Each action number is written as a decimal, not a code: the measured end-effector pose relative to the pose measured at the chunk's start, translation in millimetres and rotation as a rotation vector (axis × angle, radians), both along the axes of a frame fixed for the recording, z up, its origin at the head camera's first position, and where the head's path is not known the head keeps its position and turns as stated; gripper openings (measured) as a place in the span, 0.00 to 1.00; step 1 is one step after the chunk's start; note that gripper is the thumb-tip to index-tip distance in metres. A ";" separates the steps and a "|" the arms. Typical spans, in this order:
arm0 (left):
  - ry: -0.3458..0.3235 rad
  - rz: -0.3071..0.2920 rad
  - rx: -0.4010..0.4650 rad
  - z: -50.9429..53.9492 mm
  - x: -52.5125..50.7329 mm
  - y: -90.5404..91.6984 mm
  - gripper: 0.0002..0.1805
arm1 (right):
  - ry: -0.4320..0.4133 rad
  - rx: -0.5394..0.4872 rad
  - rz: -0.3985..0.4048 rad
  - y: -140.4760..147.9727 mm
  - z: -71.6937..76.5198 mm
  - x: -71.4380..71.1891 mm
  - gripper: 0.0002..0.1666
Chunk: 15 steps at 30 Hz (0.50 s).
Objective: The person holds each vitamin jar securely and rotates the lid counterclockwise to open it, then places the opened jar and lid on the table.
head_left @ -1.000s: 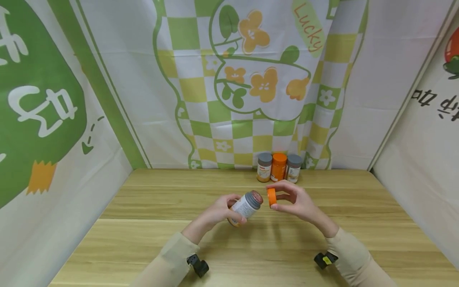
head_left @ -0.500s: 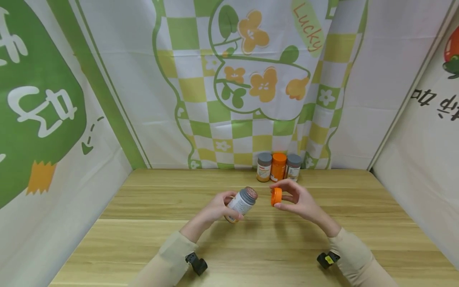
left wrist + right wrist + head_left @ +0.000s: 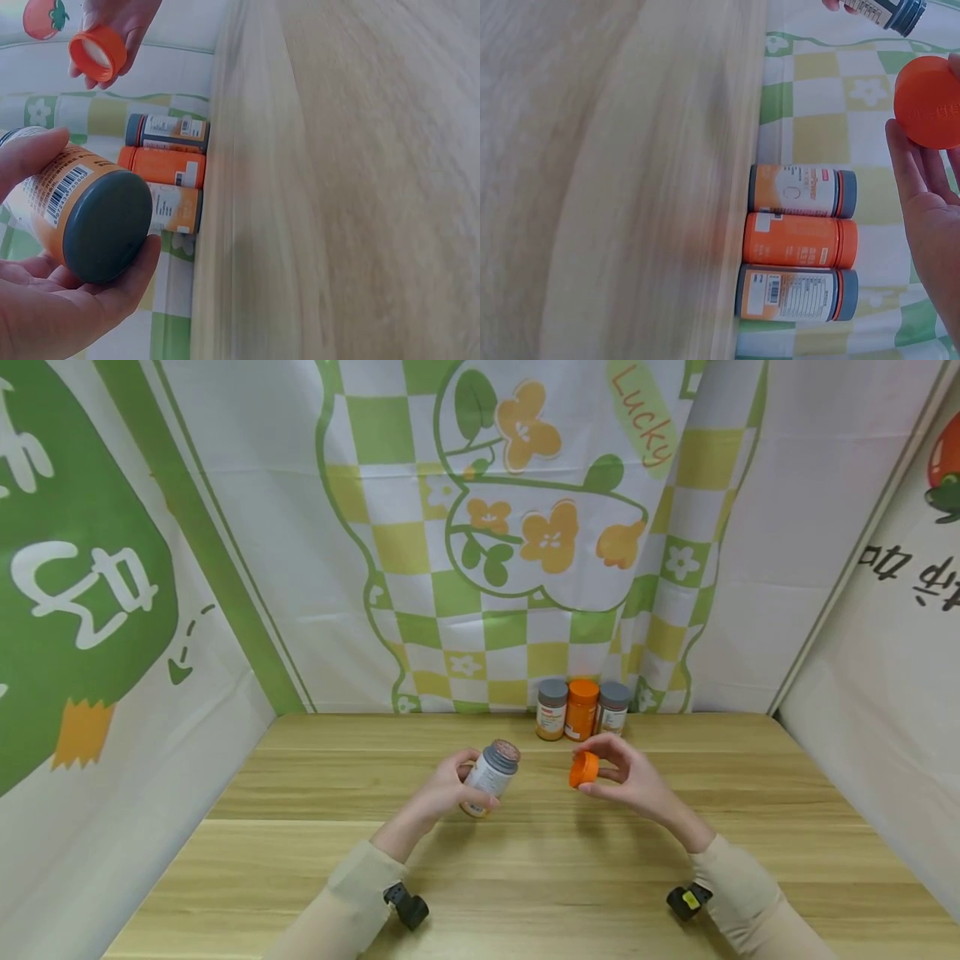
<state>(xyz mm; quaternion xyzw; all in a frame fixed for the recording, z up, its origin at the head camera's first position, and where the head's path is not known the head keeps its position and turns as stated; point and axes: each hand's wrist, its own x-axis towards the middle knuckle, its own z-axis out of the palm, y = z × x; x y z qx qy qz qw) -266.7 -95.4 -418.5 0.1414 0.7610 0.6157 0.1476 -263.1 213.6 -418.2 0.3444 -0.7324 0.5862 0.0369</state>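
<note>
My left hand (image 3: 442,789) grips a grey bottle (image 3: 488,781) with a white and orange label, held above the table and tilted a little to the right. Its mouth has no cap on it, and a pinkish-brown surface shows at the top. In the left wrist view the bottle's dark round base (image 3: 107,226) faces the camera, thumb on one side and fingers on the other. An orange screw cap (image 3: 583,770) is pinched between the thumb and fingers of my right hand (image 3: 626,777), its hollow inside turned toward the bottle. Bottle and cap are well apart.
At the table's back edge three capped bottles stand side by side: a grey-lidded one (image 3: 552,710), an orange one (image 3: 581,710) and another grey-lidded one (image 3: 612,708). Behind them hangs a checked cloth (image 3: 506,635). The wooden table (image 3: 525,893) spans the front.
The left hand has drawn the bottle leftward and turned it more upright. The right hand has moved the cap slightly right, turning its hollow side into view. The gap between them has widened.
</note>
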 end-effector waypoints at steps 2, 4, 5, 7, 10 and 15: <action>0.001 0.010 -0.002 -0.4 -1.0 -1.0 0.33 | 0.003 0.008 -0.008 1.2 -1.2 -0.8 0.30; 0.002 0.023 -0.003 -1.8 -2.6 -2.0 0.33 | 0.005 0.018 -0.015 2.3 -2.1 -1.3 0.30; 0.002 0.031 -0.004 -2.5 -3.2 -2.4 0.33 | 0.001 0.022 -0.018 2.9 -2.5 -1.5 0.30; 0.001 0.047 -0.006 -3.9 -4.6 -3.4 0.32 | -0.008 0.032 -0.025 4.3 -3.6 -2.3 0.30; 0.008 0.070 -0.011 -5.2 -5.9 -5.1 0.31 | -0.024 0.045 -0.039 6.5 -5.6 -3.9 0.30; 0.013 0.088 0.004 -6.6 -7.8 -7.9 0.31 | -0.058 0.043 -0.064 10.0 -7.9 -6.1 0.30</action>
